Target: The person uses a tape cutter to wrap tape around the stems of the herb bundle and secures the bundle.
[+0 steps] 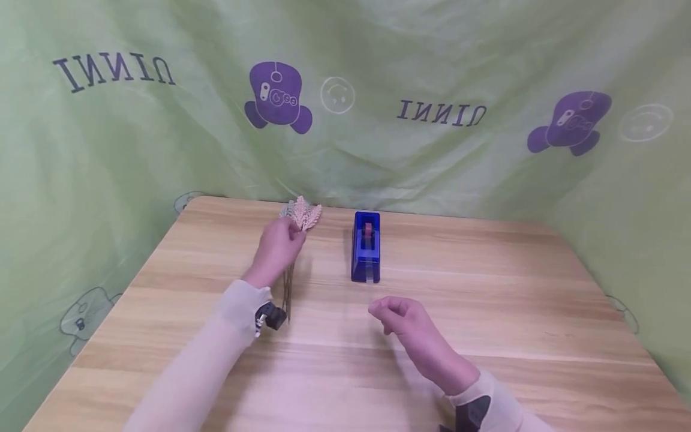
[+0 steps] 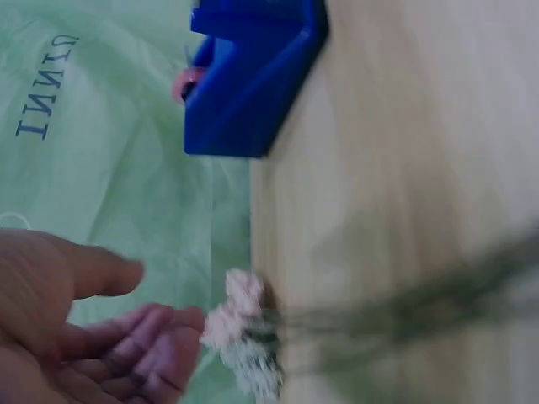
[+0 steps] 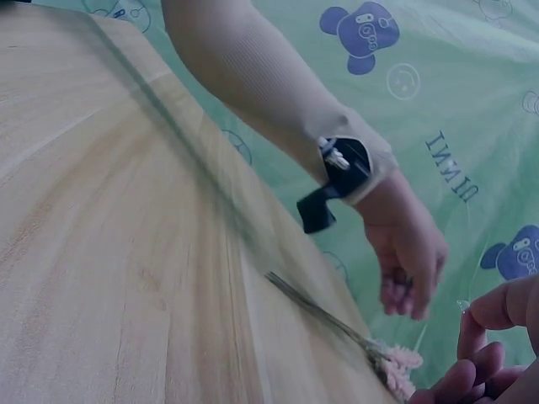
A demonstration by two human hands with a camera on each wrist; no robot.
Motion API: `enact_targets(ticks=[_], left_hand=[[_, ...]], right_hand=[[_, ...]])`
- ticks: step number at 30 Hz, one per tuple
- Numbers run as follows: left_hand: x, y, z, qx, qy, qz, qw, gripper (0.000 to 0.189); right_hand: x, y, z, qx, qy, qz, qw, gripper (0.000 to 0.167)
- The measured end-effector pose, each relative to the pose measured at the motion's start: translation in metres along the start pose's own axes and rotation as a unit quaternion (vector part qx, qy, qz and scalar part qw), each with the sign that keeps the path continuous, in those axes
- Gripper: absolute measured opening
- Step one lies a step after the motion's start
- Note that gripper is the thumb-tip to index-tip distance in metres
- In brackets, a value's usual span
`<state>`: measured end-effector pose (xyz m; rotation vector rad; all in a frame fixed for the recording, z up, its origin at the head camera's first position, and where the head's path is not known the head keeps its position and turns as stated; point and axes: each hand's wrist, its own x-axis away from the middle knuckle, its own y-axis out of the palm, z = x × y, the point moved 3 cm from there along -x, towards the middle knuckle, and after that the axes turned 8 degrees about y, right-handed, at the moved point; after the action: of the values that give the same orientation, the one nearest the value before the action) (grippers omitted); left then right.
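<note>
A bunch of artificial flowers (image 1: 306, 215) with pink and grey-green heads and long thin stems lies on the wooden table. My left hand (image 1: 276, 249) hovers over it, thumb apart from the loosely bent fingers; in the left wrist view nothing sits between them, and the flower heads (image 2: 238, 332) are just past the fingertips. Near the middle of the table, my right hand (image 1: 418, 336) pinches a small clear piece of tape (image 3: 463, 305) between thumb and forefinger. Ahead of that hand stands a blue tape dispenser (image 1: 369, 270) with a red-cored roll.
A strip of clear tape hangs at the dispenser's front edge. The wooden table (image 1: 513, 288) ends at the back against a green printed curtain (image 1: 432, 162), which also hangs along both sides. Each wrist carries a black camera mount (image 1: 272, 316).
</note>
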<state>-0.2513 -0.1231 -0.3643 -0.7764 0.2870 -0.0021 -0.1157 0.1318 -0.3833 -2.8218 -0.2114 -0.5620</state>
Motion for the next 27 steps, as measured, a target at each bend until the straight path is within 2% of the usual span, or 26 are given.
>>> enact_targets(ticks=[3,6,10,15,20,27], left_hand=[[0.010,-0.005,-0.010,-0.024,-0.034,-0.050,0.9979,0.023],[0.018,-0.004,-0.018,-0.039,-0.070,-0.101,0.9916,0.032],[0.026,0.000,-0.025,-0.064,-0.086,-0.135,0.9850,0.030],[0.030,0.006,-0.032,-0.088,-0.083,-0.142,0.9824,0.029],[0.029,0.009,-0.036,-0.090,-0.092,-0.140,0.9817,0.032],[0.026,0.012,-0.039,-0.097,-0.102,-0.135,0.9808,0.023]], right_hand=[[0.000,-0.002,-0.001,-0.002,0.002,0.003,1.0000,0.030],[0.000,-0.004,-0.002,-0.005,0.004,0.005,1.0000,0.029],[0.001,-0.005,-0.002,-0.007,-0.001,0.003,1.0000,0.030],[0.001,-0.005,-0.001,-0.015,0.001,-0.006,0.9999,0.028],[0.002,-0.004,0.000,-0.019,0.006,-0.012,0.9997,0.029],[0.002,-0.003,0.001,-0.021,0.012,-0.009,0.9997,0.027]])
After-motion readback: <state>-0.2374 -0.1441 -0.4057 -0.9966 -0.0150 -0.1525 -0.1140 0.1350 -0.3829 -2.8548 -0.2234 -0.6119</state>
